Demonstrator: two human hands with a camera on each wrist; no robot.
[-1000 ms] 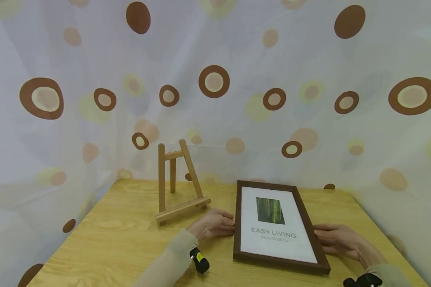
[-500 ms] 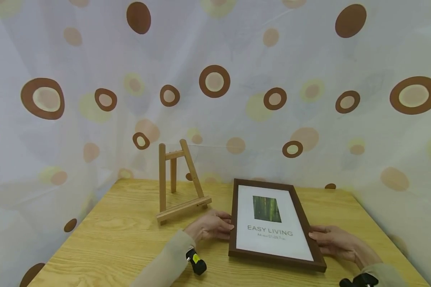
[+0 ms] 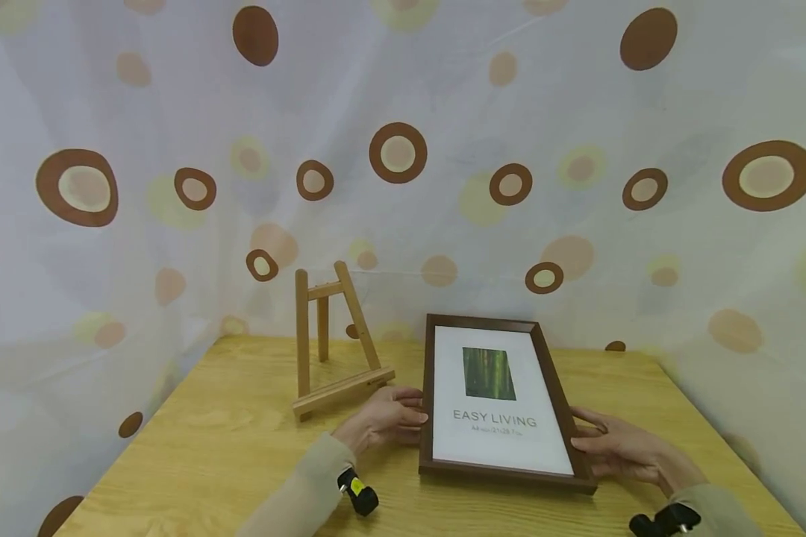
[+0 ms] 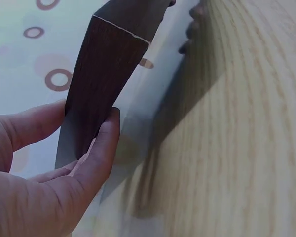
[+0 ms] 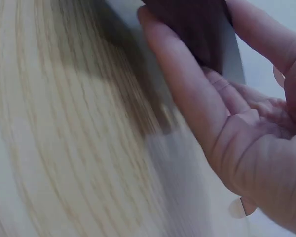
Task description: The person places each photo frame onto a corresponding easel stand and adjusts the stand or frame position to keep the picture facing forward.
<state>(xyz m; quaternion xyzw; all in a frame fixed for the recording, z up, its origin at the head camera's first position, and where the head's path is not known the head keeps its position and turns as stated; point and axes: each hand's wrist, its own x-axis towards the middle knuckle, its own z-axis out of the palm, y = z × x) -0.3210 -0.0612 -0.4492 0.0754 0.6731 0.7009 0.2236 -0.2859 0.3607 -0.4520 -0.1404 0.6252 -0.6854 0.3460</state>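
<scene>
Left hand (image 3: 384, 419) and right hand (image 3: 626, 447) are gripping opposite long sides of a dark-brown rectangular picture frame (image 3: 498, 403), fingers pinching the rim, holding it above the yellow wood-grain surface (image 3: 201, 440). Probably stiff, lightish, front maybe fragile; rim's likely suiting grip.

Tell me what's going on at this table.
A person is holding a brown picture frame marked "EASY LIVING" by its two long sides, the left hand on one and the right hand on the other. It appears lifted off the wooden table, with a shadow beneath. A small wooden easel stands to the left, apart from the frame and holding nothing.
</scene>
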